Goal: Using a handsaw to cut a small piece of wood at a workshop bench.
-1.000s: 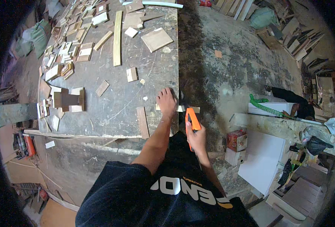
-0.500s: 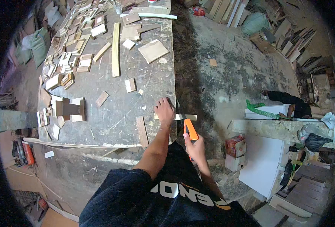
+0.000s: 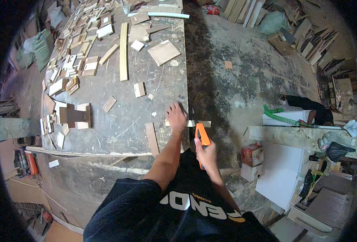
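A pale narrow wooden strip [image 3: 204,124] lies across the table's right edge, its right end sticking out past it. My left hand [image 3: 176,117] presses down on the strip near that edge, fingers curled over it. My right hand [image 3: 206,154] is closed round the orange handle of a handsaw [image 3: 202,133]. The saw's dark blade runs forward from the handle and meets the strip just beyond the table edge; most of the blade is hard to make out. A flat brown wooden piece [image 3: 151,138] lies left of my left forearm.
Many wooden offcuts [image 3: 90,66] cover the table's left side. A long yellowish strip [image 3: 123,52] and a square board [image 3: 164,53] lie farther back. Right of the table, a person in dark clothes [image 3: 321,113] is near a green coiled hose [image 3: 281,116]. Boxes [image 3: 252,155] stand below.
My right hand and the saw handle have shifted slightly forward, and the handle's angle has changed a little. My left hand stays on the strip.
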A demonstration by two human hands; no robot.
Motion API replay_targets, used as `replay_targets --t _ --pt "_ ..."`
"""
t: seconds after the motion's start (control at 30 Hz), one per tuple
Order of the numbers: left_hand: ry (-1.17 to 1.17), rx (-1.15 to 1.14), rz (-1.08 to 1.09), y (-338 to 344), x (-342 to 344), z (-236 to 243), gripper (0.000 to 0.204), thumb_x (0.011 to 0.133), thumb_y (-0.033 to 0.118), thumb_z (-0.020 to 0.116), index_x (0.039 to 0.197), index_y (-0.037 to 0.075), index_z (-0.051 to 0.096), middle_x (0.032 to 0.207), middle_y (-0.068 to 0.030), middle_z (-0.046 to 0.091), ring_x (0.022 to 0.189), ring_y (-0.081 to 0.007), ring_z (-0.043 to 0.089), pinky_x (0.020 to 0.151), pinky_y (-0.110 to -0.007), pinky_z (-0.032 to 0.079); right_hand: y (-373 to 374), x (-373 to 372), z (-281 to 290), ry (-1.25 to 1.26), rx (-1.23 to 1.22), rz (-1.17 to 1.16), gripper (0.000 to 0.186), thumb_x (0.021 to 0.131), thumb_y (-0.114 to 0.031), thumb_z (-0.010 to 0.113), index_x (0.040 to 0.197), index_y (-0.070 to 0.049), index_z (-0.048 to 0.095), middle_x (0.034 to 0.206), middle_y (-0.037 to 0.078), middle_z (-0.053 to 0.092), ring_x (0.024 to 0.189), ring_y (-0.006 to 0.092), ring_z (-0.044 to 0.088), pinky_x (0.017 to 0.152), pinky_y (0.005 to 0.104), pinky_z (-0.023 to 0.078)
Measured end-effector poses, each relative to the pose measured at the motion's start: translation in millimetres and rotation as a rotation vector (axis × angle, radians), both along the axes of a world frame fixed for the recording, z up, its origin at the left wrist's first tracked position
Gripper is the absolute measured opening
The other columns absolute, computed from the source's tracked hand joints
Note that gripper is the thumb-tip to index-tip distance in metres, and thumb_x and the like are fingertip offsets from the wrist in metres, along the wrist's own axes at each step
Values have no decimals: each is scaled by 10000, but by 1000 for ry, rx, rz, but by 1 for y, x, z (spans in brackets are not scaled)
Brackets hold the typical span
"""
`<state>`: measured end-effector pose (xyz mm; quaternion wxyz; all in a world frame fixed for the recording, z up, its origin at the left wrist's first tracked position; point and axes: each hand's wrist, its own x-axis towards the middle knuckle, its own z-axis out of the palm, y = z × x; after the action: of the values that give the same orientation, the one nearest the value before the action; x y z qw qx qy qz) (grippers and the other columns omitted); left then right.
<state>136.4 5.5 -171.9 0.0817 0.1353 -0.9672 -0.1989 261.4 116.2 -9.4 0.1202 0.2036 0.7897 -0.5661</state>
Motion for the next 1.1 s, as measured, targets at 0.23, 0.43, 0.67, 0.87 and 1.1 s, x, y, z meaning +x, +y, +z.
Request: replay_targets --t 0.23,0.43,0.67,0.87,1.1 --pt "-33 -21 -7 7 -12 8 300 811 186 602 1077 55 555 1045 -128 574 1052 -330 555 876 -469 423 10 6 5 -11 137 54 400 948 -377 701 965 18 640 765 70 650 703 182 607 700 364 496" --pt "-46 -49 -11 4 -4 3 381 790 212 629 1126 51 549 1077 -127 565 1059 -317 549 881 -463 415 16 24 22 -41 -33 33 361 958 -341 696 929 14 635 702 58 585 637 159 547 628 364 464" --pt "6 -70 -13 4 0 1 396 798 216 629 1151 52 551 1088 -125 569 1073 -314 550 873 -455 418 5 14 7 88 -35 -19 270 978 -271 677 860 -59 560 598 -37 505 448 60 473 409 253 366" --pt "-64 -44 -9 5 -3 6 477 790 234 667 1203 31 541 1161 -144 555 1134 -323 532 921 -466 420 6 6 -15 242 53 37 258 982 -271 673 881 -57 570 592 -28 514 442 69 482 405 254 369" --pt "-99 -20 -18 4 -3 8 463 796 241 663 1193 32 549 1143 -145 570 1123 -329 540 928 -471 416 12 11 15 -54 -16 22 398 959 -354 685 1035 35 646 859 124 675 798 253 658 760 392 505"
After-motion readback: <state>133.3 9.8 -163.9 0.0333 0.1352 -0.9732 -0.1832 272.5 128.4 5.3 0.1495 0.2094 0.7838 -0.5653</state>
